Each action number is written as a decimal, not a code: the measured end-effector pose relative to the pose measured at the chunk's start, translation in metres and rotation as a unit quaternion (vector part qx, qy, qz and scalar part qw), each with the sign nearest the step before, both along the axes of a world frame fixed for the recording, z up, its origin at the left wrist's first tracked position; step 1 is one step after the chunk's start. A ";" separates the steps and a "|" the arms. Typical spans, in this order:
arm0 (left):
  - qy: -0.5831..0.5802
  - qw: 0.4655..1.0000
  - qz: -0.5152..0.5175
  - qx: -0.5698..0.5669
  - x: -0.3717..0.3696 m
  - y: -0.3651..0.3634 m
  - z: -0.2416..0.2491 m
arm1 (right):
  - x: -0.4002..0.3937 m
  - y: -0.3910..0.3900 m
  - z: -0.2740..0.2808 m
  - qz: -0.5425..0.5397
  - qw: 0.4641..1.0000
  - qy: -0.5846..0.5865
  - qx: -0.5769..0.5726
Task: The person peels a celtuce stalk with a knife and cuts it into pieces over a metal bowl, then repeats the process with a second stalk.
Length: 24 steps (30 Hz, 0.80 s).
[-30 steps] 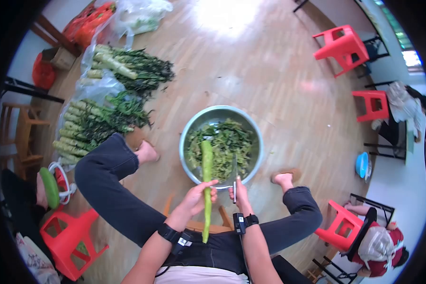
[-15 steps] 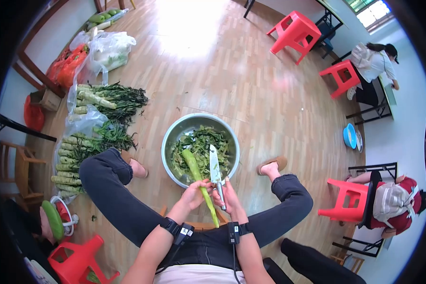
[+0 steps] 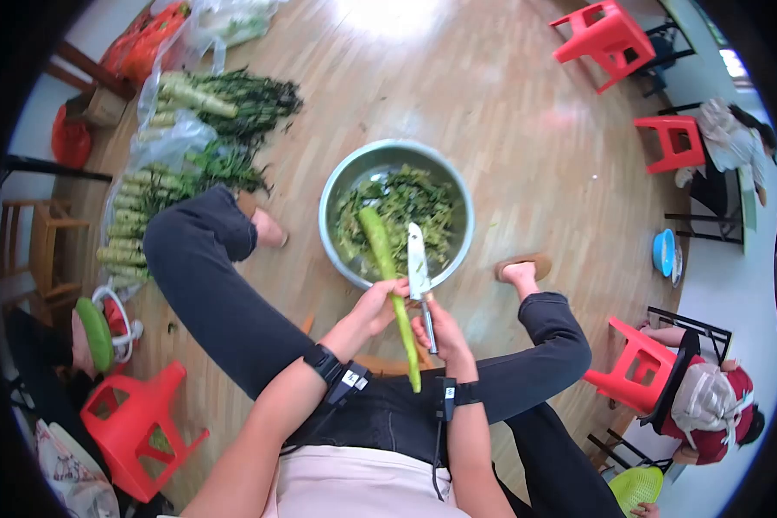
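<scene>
My left hand is closed around a long, peeled, light green celtuce stem. The stem's thick end reaches over the basin and its thin end points toward my lap. In my right hand is a kitchen knife, gripped by its handle with the blade pointing away from me, close beside the stem. Small green bits cling to the blade. Under both tools a metal basin on the floor between my feet holds a heap of green peelings.
Unpeeled leafy celtuce stalks lie on plastic at the left, with bagged vegetables beyond. A red stool is at lower left; more stools and seated people line the right wall. A green basket appears at lower right beside a person's hand.
The view has shifted, so the basin appears higher and farther right. A green basket has come into view at lower right. Both hands keep their hold on the celtuce and knife.
</scene>
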<state>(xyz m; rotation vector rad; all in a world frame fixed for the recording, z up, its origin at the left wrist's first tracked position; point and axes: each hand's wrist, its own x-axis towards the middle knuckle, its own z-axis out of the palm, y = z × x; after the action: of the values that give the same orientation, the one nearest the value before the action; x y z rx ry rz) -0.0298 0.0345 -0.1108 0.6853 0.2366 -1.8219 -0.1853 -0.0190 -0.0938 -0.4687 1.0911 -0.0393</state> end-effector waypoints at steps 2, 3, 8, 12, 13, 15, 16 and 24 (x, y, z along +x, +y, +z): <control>0.036 0.999 0.022 0.016 0.006 0.000 0.006 | -0.003 0.000 0.002 0.007 1.000 -0.007 0.013; 0.057 0.998 0.023 -0.006 0.006 0.002 0.003 | -0.004 0.000 0.006 0.012 1.000 0.000 0.018; 0.087 0.995 0.048 0.007 0.011 -0.001 0.002 | -0.018 0.000 0.031 0.034 0.999 0.017 0.029; 0.108 0.992 0.068 -0.018 0.010 -0.001 -0.007 | -0.039 -0.004 0.046 0.062 0.997 0.001 0.034; 0.106 0.991 0.074 -0.011 0.012 -0.002 -0.004 | -0.041 -0.007 0.053 0.065 0.997 -0.017 0.030; 0.106 0.991 0.081 -0.007 0.015 -0.006 0.002 | -0.043 -0.011 0.057 0.040 0.998 -0.022 0.031; 0.098 0.991 0.092 0.009 0.017 -0.007 0.005 | -0.043 -0.013 0.055 -0.015 0.999 -0.035 0.008; 0.124 0.991 0.051 -0.003 0.019 -0.005 0.009 | 0.004 -0.016 0.038 0.001 0.997 -0.076 0.020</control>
<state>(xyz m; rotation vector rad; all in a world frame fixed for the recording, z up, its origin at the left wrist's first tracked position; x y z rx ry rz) -0.0112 0.0296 -0.1014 0.4334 0.4219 -1.8074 -0.1808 -0.0352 -0.0555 -0.4229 0.9412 -0.0506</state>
